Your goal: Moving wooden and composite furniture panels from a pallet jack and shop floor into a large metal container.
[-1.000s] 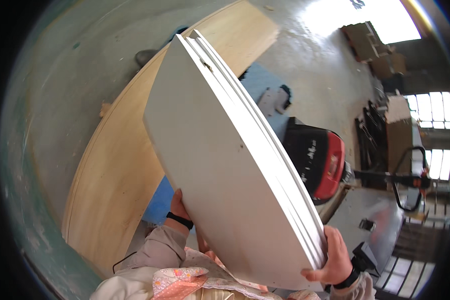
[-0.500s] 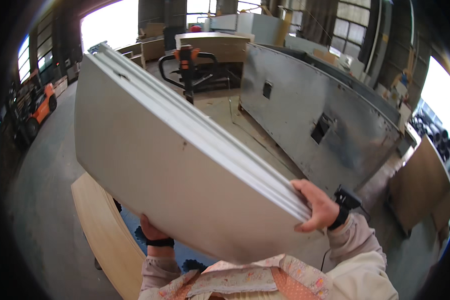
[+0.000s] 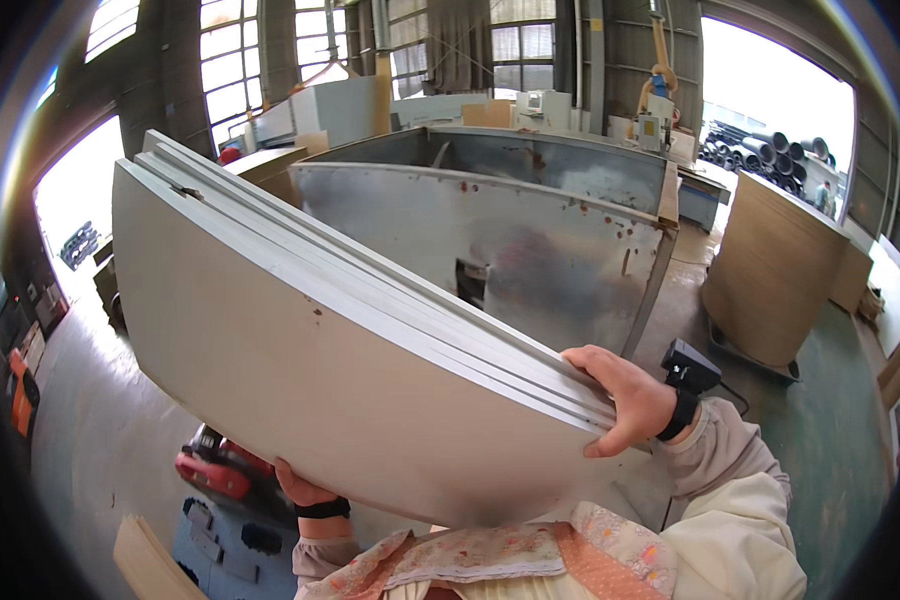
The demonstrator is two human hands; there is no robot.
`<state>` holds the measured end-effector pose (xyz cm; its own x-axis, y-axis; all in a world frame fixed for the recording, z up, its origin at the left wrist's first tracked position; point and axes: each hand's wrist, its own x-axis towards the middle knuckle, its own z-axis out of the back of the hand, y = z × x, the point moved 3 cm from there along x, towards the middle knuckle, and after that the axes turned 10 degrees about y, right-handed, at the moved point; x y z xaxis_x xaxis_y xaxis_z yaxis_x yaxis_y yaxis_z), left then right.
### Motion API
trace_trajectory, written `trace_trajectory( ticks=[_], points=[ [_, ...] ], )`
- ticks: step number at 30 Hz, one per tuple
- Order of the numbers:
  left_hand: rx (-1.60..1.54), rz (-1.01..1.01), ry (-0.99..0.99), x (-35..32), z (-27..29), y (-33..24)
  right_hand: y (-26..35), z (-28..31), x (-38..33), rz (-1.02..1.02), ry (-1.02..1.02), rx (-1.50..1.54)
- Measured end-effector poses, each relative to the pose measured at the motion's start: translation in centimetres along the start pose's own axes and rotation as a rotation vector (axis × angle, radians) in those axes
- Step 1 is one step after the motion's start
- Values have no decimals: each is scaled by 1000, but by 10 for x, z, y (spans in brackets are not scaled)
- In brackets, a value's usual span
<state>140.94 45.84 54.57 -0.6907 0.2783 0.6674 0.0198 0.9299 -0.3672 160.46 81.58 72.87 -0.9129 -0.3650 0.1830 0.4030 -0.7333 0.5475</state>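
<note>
A stack of several long white panels (image 3: 310,340) slants across the view in front of me, its far left end raised higher than the near right end. My right hand (image 3: 630,400) is closed over the upper edge at the right end, thumb on the face and fingers across the top. Under the lower edge, my left hand (image 3: 305,485) supports the stack; its thumb shows against the face and its other fingers are hidden behind. The front panel carries small dark marks. Both wrists wear black straps, and a black device (image 3: 692,366) sits on the right one.
A large open metal box (image 3: 560,270) stands ahead, beyond the panels. To the right is a stack of brown sheets (image 3: 775,270) on a dark base. At lower left are a red and black machine (image 3: 213,474), a blue surface (image 3: 225,545) and pale wood boards (image 3: 150,560).
My view has turned to the right, so the metal box and brown sheets lie farther left. Both hands keep their hold on the panels. The pallet jack has gone out of sight.
</note>
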Motion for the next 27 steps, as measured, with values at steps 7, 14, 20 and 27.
trace_trajectory(
  ticks=[7, 14, 20, 27],
  points=[
    [-72, 51, 45, 172, 46, 138, -118, 116, 64, -88, -83, -117],
    [-387, 347, -143, 420, 46, 271, -219, 321, 160, -428, -392, -354],
    [2, 474, -198, 615, 99, 362, -171, 274, 152, 32, -778, -331],
    [1062, 562, 32, 317, 338, 423, -284, 100, 86, -332, -264, 475]
  ],
)
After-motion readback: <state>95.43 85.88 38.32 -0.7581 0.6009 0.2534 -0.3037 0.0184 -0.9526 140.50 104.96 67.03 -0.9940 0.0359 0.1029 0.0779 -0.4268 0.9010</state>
